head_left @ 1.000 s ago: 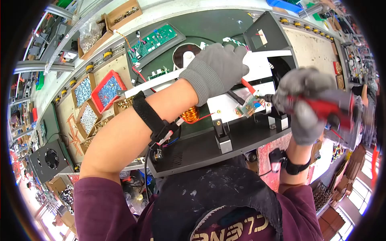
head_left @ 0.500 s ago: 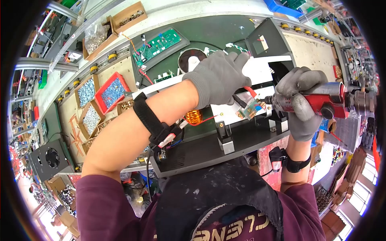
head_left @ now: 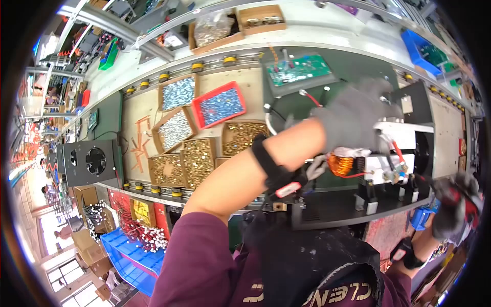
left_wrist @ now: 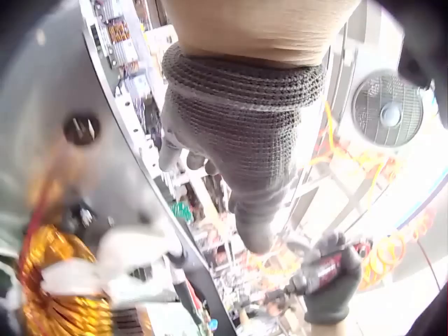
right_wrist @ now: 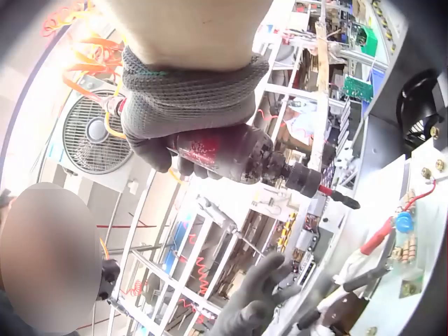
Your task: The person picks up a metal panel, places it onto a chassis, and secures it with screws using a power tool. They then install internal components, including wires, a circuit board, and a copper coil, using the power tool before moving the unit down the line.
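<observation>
In the head view my gloved left hand (head_left: 355,117), blurred, is over the left part of the black chassis (head_left: 327,207), by the copper coil (head_left: 340,163). Its fingers look extended and hold nothing in the right wrist view, where the hand (right_wrist: 255,301) shows low down. My right hand (head_left: 450,212) grips a red and black power driver (right_wrist: 224,154) at the chassis's right side. The driver's bit points toward the white plate (right_wrist: 381,189) without touching it. A small board with a blue part (right_wrist: 404,222) and red and black sleeved wires is on that plate.
Left of the chassis are a red tray (head_left: 197,110) of small parts and several cardboard boxes of hardware. A green circuit board (head_left: 299,70) lies behind. A black fan panel (head_left: 76,163) stands far left, and a blue bin (head_left: 409,43) is at back right.
The head view has swung left. My left hand has come away from the white plate toward the coil. My right hand has drawn the driver back from the small board, outward to the right.
</observation>
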`<state>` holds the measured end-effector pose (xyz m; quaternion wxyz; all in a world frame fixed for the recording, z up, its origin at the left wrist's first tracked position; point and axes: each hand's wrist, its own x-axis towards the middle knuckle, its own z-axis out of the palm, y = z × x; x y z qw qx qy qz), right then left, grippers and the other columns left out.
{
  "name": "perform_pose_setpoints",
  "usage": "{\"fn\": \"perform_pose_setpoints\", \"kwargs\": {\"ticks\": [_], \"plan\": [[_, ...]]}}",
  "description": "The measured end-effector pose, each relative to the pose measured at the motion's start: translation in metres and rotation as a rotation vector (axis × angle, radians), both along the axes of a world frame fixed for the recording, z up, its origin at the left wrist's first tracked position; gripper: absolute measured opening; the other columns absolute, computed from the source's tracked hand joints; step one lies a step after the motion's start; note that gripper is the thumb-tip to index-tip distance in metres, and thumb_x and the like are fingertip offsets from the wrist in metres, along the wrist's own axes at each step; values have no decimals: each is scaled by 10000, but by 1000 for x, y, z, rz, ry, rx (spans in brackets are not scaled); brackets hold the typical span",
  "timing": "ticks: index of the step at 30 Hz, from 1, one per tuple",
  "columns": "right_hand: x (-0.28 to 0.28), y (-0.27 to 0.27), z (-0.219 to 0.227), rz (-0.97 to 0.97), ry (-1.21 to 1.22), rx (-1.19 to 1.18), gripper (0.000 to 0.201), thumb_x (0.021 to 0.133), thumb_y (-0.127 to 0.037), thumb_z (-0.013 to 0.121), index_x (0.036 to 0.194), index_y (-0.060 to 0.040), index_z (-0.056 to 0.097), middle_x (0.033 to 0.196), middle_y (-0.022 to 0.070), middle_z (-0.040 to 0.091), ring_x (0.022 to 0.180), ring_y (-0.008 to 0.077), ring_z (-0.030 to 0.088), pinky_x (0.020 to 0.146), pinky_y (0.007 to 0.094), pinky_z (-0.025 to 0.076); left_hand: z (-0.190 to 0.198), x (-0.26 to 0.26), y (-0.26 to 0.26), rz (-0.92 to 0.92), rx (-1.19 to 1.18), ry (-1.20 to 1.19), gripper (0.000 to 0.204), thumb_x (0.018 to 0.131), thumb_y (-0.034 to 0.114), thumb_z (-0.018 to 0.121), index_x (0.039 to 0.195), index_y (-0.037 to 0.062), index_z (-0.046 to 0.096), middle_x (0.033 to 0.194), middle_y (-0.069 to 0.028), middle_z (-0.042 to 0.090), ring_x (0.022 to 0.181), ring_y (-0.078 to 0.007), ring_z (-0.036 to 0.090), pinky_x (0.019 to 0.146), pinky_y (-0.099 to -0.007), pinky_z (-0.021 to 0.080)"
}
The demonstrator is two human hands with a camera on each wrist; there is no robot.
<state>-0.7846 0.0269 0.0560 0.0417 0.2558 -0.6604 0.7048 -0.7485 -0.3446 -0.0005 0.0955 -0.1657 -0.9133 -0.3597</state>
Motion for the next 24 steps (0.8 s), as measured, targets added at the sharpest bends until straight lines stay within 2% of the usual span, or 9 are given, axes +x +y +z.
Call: {"fn": "perform_pose_setpoints", "kwargs": {"ticks": [1, 2, 3, 6, 11, 13, 17, 19, 24], "plan": [[6, 5, 9, 89, -4, -16, 571, 801, -228, 560, 1272, 60, 414, 1229, 226, 494, 1159, 354, 480, 1043, 471, 314, -12, 10, -35, 118, 134, 13, 488, 684, 343, 724, 1142, 220, 611, 1262, -125, 496, 1208, -283, 428, 956, -398, 403], [23, -8, 14, -129, 12, -29, 565, 812, -235, 538, 1274, 65, 410, 1231, 222, 494, 1174, 350, 468, 1051, 476, 302, -49, 14, -78, 252, 113, 157, 395, 708, 299, 703, 1080, 179, 646, 1098, -95, 607, 1088, -245, 533, 888, -342, 450], [38, -20, 17, -349, 29, -40, 560, 823, -242, 517, 1276, 69, 405, 1232, 218, 494, 1189, 347, 456, 1060, 481, 291, -72, 34, -114, 590, 129, -17, 295, 750, 256, 655, 1011, 119, 663, 993, -91, 652, 977, -260, 596, 825, -339, 475], [64, -42, 24, -439, 34, 22, 549, 813, -263, 531, 1241, 58, 410, 1162, 171, 479, 1123, 304, 456, 1015, 447, 323, -148, 79, -218, 961, -193, -880, 415, 817, 410, 565, 1056, 75, 617, 1068, -171, 621, 1011, -307, 590, 848, -406, 459], [99, -96, 28, -418, -44, 70, 507, 729, -237, 651, 1119, -6, 425, 998, 90, 405, 958, 251, 426, 889, 399, 379, -234, 107, -241, 1258, -291, -887, 380, 780, 314, 669, 1057, 62, 610, 1054, -162, 628, 1033, -299, 585, 838, -397, 465], [105, -124, 28, -434, -21, 43, 504, 713, -226, 669, 1106, -26, 425, 963, 76, 376, 901, 238, 411, 784, 363, 422, -244, 106, -249, 1261, -230, -901, 355, 765, 270, 696, 1040, 62, 613, 1039, -164, 631, 1001, -315, 599, 846, -403, 474], [113, -167, 35, -324, 36, 62, 487, 729, -230, 648, 1112, -34, 419, 937, 75, 363, 852, 225, 397, 675, 325, 429, -256, 131, -280, 919, 56, -804, 309, 827, 249, 636, 1065, 54, 613, 989, -171, 628, 888, -344, 624, 848, -409, 510], [116, -175, 40, -177, -48, 109, 495, 729, -254, 643, 1099, -30, 401, 913, 72, 352, 848, 222, 395, 661, 318, 427, -251, 145, -280, 1044, 1152, -725, 306, 881, 219, 579, 1095, 0, 590, 971, -156, 626, 871, -311, 623, 821, -356, 533], [127, -213, 45, -109, -34, 35, 441, 715, -248, 659, 994, -50, 382, 844, 56, 320, 779, 186, 360, 609, 292, 379, -222, 185, -282, 673, 1952, -493, 452, 970, 256, 410, 1286, -63, 350, 1188, -188, 470, 1081, -290, 523, 860, -342, 532]]}}
